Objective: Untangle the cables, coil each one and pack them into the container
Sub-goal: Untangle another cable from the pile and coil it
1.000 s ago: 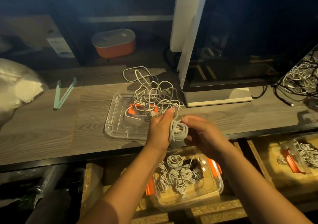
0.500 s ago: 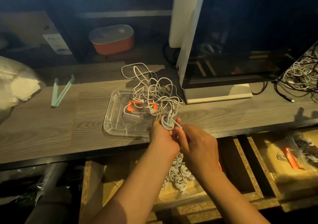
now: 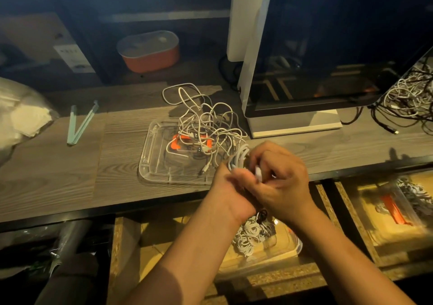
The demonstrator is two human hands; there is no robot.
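A tangle of white cables [image 3: 206, 126] lies on a clear plastic lid [image 3: 150, 164] with orange clips on the wooden desk. At the desk's front edge my left hand [image 3: 230, 187] and my right hand [image 3: 281, 178] meet around one coiled white cable [image 3: 240, 157]. The left hand grips the coil; the right hand pinches its white plug end against it. Below the desk, a clear container [image 3: 293, 250] holds several coiled cables [image 3: 250, 234], partly hidden by my forearms.
A monitor [image 3: 328, 46] stands at the back right, with another cable heap [image 3: 407, 98] beside it. Green tongs [image 3: 80, 123] and a plastic bag [image 3: 21, 119] lie at the left. An orange lidded box [image 3: 150, 51] sits behind. A second container [image 3: 398, 208] is lower right.
Both hands have closed together round the coil and shifted right along the desk edge. The right hand now pinches the plug end against the coil.
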